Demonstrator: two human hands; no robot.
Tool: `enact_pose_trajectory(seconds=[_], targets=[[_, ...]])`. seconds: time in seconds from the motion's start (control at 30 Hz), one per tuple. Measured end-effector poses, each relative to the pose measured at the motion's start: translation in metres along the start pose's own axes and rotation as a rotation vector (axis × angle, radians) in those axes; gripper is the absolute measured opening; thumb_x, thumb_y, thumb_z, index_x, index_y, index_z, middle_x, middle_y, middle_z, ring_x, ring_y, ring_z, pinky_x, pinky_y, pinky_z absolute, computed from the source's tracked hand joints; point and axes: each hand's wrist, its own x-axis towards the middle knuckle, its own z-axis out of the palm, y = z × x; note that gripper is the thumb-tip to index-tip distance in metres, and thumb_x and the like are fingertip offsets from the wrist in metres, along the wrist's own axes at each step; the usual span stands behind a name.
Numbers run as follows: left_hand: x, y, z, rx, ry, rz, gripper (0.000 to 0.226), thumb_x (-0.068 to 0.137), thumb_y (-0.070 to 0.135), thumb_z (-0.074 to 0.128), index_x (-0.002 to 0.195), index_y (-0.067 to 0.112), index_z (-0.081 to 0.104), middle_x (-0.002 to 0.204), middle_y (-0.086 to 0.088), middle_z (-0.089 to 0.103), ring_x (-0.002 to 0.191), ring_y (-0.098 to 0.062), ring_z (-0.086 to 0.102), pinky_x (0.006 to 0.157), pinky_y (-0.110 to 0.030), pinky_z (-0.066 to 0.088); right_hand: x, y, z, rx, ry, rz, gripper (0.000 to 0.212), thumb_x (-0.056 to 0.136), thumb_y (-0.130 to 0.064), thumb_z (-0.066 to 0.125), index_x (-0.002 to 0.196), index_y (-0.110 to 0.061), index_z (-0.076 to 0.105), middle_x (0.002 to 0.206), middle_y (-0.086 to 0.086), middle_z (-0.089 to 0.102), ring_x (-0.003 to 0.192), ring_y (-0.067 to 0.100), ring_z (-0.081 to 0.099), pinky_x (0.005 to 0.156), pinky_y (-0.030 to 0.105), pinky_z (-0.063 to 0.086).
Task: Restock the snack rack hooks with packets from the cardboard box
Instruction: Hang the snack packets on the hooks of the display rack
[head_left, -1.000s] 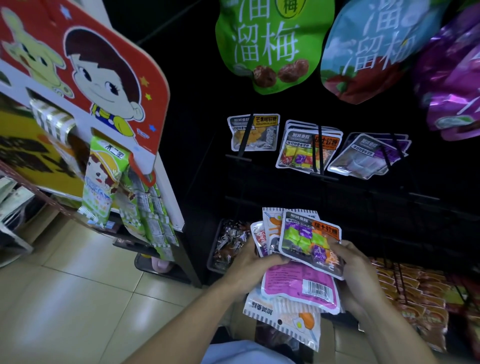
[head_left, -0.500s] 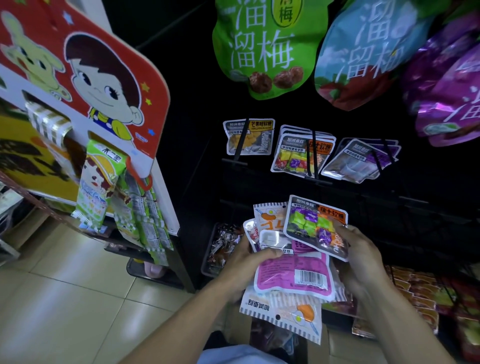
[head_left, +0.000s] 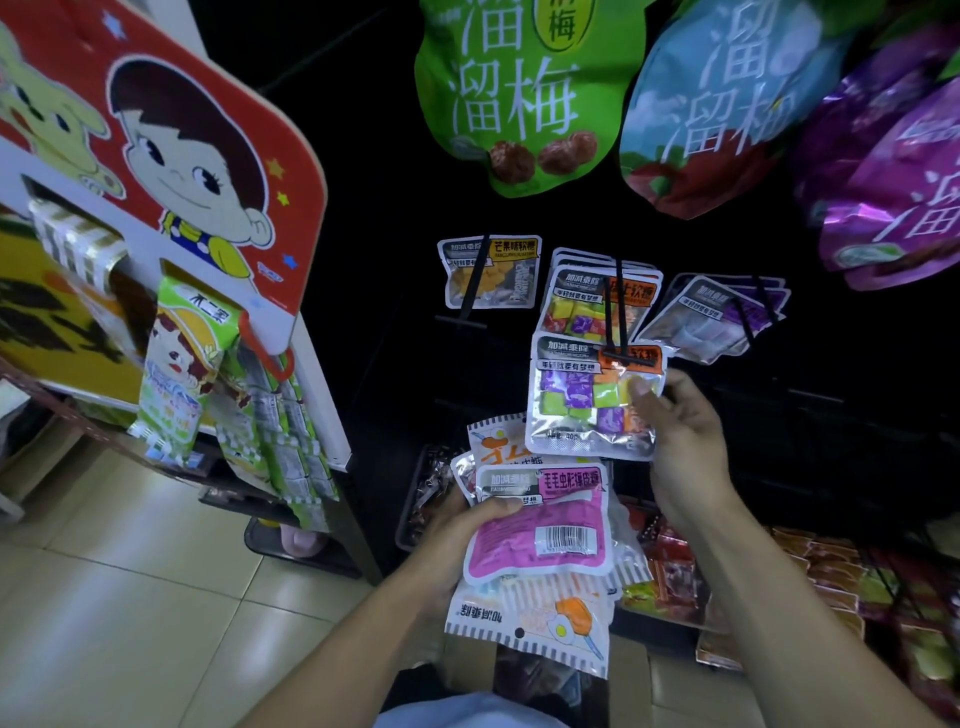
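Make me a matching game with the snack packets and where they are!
Things:
1. multicolour cube packet
2. pink packet
3. big green bag
4. mango packet

Places:
A. hanging on the leftmost small hook
B. on top of the stack in the left hand
C. pinched in the right hand
D. hanging high up

Pairs: 1-C, 2-B, 3-D, 4-A

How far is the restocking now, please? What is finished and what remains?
Done: three hooks already carry packets, such as the mango packets. In hand: the right hand lifts a mixed-colour packet to the middle hook. Left: the left hand holds a stack, pink packet on top.
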Motion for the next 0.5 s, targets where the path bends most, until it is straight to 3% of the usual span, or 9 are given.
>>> enact_pose_trajectory(seconds=[0.1,0.23,0.4,0.5], targets=[[-0.002,-0.002,-0.004,-0.037,0.006,-0.039,0.064,0.06,0.027,0.091,0.121,0.022,0.071,0.127,-0.027,0.071,0.117,-0.054,0.065,0.106,-0.068,0.048,0.0,0.004,0.0,0.014,0.032,-0.012,0.012,0.1,-0.016,0.062,0.089,-0.019,0.06,0.072,-0.006,0.063,0.075,0.02,0.059,0.081,0.038,0.046],[-0.004,0.0,-0.009,-0.038,-0.02,-0.064,0.03,0.066,0.027,0.088,0.095,0.027,0.084,0.119,-0.026,0.073,0.111,-0.048,0.066,0.107,-0.067,0.045,-0.005,0.009,-0.001,-0.012,-0.079,-0.012,0.012,0.096,-0.016,0.064,0.086,-0.019,0.058,0.077,-0.001,0.066,0.081,0.025,0.059,0.082,0.043,0.047],[-0.003,-0.003,-0.014,-0.09,0.006,-0.049,0.03,0.071,0.021,0.084,0.101,0.027,0.082,0.119,-0.025,0.074,0.099,-0.04,0.072,0.102,-0.063,0.05,0.0,0.008,0.0,0.034,0.09,-0.019,0.028,0.099,-0.015,0.065,0.078,-0.035,0.066,0.091,0.011,0.063,0.09,0.031,0.057,0.095,0.063,0.047],[-0.003,-0.002,-0.013,-0.104,-0.003,-0.036,0.032,0.067,0.022,0.085,0.099,0.027,0.083,0.118,-0.025,0.074,0.095,-0.038,0.072,0.1,-0.058,0.051,0.002,0.009,0.001,0.049,0.098,-0.032,0.019,0.096,-0.021,0.068,0.081,-0.032,0.065,0.094,0.014,0.062,0.092,0.032,0.056,0.098,0.066,0.044]])
